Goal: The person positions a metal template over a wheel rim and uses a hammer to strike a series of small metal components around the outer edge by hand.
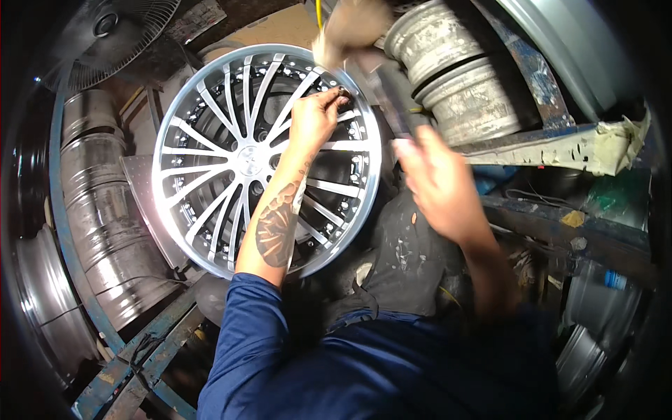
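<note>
A silver multi-spoke car wheel with a polished rim and a ring of small bolts lies face up in front of me. My left hand reaches over its spokes to the upper right part of the rim. The fingers there are pinched round a small dark piece, whose kind I cannot make out. Just right of the wheel, my right hand grips a dark, long tool. Motion smears both, so the tool's kind is unclear. Beyond it, a blurred tan shape hangs over the wheel's far edge.
Worn bare wheel barrels are stacked at the far right, and more metal barrels stand at left. A blue metal frame runs along the left. A fan is at the far left. Masking-taped edging juts in from the right.
</note>
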Motion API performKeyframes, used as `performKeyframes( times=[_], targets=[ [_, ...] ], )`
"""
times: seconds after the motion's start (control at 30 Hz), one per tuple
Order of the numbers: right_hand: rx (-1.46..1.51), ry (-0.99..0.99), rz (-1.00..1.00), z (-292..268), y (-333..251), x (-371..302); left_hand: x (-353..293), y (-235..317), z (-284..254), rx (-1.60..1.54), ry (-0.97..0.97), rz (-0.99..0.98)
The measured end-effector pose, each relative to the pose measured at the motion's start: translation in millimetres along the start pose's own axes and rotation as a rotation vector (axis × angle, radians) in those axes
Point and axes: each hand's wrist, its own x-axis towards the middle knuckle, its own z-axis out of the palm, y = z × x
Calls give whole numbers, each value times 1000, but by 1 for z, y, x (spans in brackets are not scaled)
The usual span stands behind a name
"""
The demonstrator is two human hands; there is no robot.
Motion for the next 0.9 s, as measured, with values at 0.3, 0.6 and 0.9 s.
performKeyframes(
  times=[0.3, 0.6, 0.9],
  targets=[
    [784, -255, 111, -8, 62, -34, -2, 9, -9, 30, -44, -51],
    [1280, -428, 67, 3, 118, -16, 27, 4, -34, -332, 191, -289],
    [1248, -437, 80, 5, 111, -13, 31, -2, -11, -75, 200, -249]
  ],
)
